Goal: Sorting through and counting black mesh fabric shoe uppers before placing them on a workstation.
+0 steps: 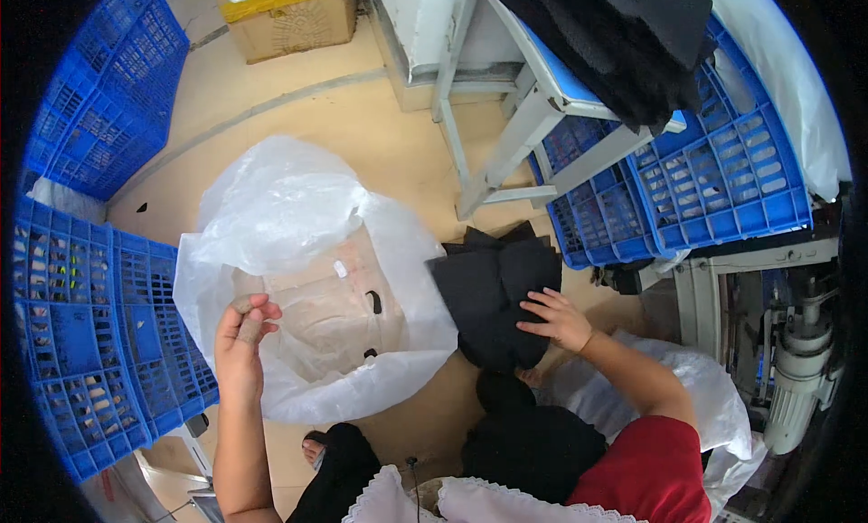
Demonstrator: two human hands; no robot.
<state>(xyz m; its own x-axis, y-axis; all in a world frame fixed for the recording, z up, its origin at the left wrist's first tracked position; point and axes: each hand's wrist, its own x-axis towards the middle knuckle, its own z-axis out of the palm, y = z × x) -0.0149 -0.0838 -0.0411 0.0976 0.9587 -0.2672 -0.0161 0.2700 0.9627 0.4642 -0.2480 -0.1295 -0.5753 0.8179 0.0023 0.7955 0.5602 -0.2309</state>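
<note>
My left hand [246,322] hangs over the left side of a big, clear plastic bag [411,306] that stands wide open on the floor. Its fingers are curled and pressed to the thumb; anything between them is too small to make out. Inside the bag lie a small white piece [340,268] and a couple of small black scraps [374,301]. Right of the bag, a stack of black fabric pieces [488,292] appears to rest over my right leg. My right hand [556,320] lies on the stack's right side, fingers spread.
Blue plastic crates [81,333] line the left side, and another blue crate [723,179] stands at the right. More black fabric [624,44] lies on a white-legged table [520,143]. A cardboard box [294,26] sits far back; a grey motor [796,369] is near right.
</note>
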